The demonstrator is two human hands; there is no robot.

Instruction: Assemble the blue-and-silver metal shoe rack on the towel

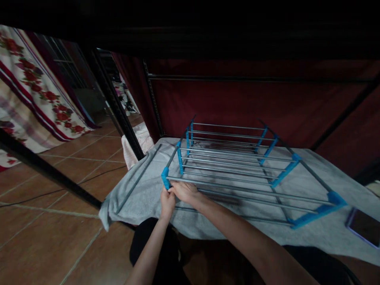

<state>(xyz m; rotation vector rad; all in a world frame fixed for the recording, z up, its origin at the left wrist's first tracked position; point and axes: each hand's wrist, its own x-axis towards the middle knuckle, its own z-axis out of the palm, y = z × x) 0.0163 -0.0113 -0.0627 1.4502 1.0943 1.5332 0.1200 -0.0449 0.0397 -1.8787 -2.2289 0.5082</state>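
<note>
A rack of grey metal rods (237,168) joined by blue plastic connectors lies on a grey cloth. At its near left corner is a blue connector (165,178). My left hand (168,202) is closed at the lower end of this connector, fingers pressed together. My right hand (184,190) reaches across from the right, its fingers bent around the same connector beneath the front rod. The two hands touch or nearly touch. Which part of the connector each fingertip presses is hidden. Another blue connector (319,211) stands at the near right corner.
A loose grey rod (138,180) lies on the cloth (196,229) at the left. A phone (363,226) rests at the right edge. Black metal posts (115,103) frame the left side, with a dark beam overhead. Red fabric (255,103) hangs behind; a floral cloth (44,95) hangs farther left.
</note>
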